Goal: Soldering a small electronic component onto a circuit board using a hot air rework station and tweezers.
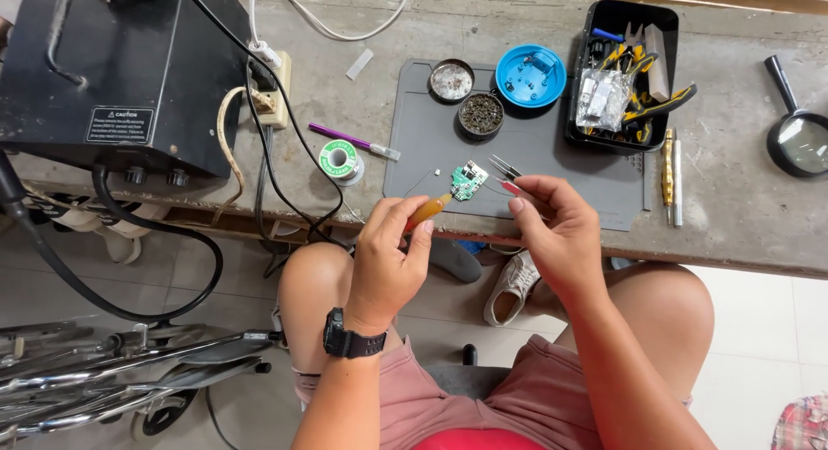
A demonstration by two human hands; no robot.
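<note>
A small green circuit board (467,182) with white parts lay flat on the grey mat near the surface's near edge. An orange-handled tool (427,212) slanted up from the left, its tip touching the board's left end. Slim metal tweezers (507,171) angled in from the right, their points just right of the board.

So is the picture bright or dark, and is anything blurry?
Head view: bright, even daylight, soft shadows; the left hand, right hand and small green circuit board look sharp; glare whitens the magnifying glass lens and the floor tiles; the bench edges bend slightly from the wide lens.
</note>
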